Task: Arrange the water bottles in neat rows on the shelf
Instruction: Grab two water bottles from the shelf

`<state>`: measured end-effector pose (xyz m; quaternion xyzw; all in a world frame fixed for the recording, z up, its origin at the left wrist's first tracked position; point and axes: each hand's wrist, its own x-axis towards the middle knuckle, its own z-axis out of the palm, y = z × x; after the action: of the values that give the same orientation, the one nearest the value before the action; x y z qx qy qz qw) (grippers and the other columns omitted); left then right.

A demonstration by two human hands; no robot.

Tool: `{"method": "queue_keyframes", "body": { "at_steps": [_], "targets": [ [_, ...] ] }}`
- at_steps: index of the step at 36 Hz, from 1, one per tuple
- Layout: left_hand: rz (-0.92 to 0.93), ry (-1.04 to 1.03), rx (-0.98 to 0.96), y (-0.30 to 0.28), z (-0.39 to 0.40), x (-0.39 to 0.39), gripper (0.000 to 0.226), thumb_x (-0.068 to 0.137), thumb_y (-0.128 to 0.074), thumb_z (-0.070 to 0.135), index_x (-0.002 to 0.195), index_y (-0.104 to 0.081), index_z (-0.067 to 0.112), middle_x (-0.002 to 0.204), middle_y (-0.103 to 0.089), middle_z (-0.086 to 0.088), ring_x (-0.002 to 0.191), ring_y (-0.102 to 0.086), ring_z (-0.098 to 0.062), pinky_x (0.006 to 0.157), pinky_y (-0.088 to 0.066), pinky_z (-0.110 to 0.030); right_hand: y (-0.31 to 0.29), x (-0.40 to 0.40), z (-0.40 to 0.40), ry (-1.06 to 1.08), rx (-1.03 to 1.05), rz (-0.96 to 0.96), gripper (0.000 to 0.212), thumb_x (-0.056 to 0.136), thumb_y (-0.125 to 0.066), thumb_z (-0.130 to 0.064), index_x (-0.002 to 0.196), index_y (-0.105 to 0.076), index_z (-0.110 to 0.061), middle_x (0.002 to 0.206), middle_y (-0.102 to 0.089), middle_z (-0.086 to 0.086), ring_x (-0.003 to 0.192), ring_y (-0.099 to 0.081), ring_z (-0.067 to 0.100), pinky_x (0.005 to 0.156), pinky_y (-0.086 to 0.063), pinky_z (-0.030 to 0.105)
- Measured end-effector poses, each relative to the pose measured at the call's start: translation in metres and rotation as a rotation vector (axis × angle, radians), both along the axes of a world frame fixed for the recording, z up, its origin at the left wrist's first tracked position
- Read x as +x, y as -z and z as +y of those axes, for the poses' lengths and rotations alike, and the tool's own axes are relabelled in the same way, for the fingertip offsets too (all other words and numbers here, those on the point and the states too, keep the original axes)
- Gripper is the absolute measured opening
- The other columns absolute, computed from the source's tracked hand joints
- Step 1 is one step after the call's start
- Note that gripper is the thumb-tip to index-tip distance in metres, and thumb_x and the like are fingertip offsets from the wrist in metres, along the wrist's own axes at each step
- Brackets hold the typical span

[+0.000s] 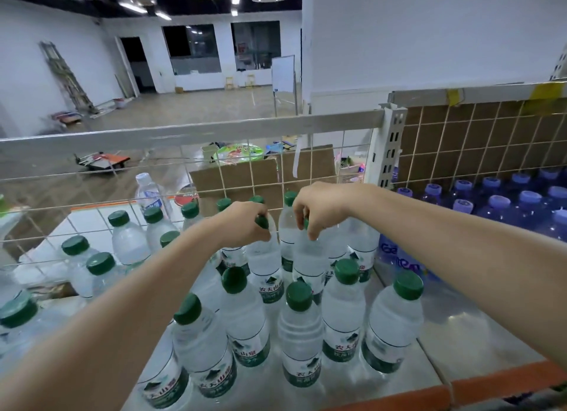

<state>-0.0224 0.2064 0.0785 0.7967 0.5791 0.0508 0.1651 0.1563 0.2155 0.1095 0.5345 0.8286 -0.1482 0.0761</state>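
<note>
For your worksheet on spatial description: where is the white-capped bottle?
In the head view, the white-capped bottle stands upper left, behind the wire mesh panel, beyond the green-capped bottles.

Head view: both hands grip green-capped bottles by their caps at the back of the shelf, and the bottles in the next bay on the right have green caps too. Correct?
Not quite. In the head view the left hand and right hand do pinch green caps at the back of the shelf, but the bottles in the right bay have purple-blue caps, not green.

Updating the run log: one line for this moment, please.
left hand: holds bottle cap | right hand: holds bottle cap | bottles upright on shelf | rows unfinished
</note>
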Motion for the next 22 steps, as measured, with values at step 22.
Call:
{"method": "queue_keyframes", "body": {
  "at_steps": [22],
  "targets": [
    [0.051,-0.051,-0.042,0.007,0.007,0.005,0.027,0.089,-0.063,0.031,0.107,-0.051,0.015,0.106,-0.061,-0.007,0.093,-0.059,-0.025,0.087,-0.051,-0.041,0.024,-0.010,0.023,-0.071,0.091,0.004,0.027,0.085,-0.065,-0.009,0.110,-0.060,-0.017,0.102,-0.054,-0.001,0.087,-0.052,0.019,0.057,-0.037,0.025]
  ]
}}
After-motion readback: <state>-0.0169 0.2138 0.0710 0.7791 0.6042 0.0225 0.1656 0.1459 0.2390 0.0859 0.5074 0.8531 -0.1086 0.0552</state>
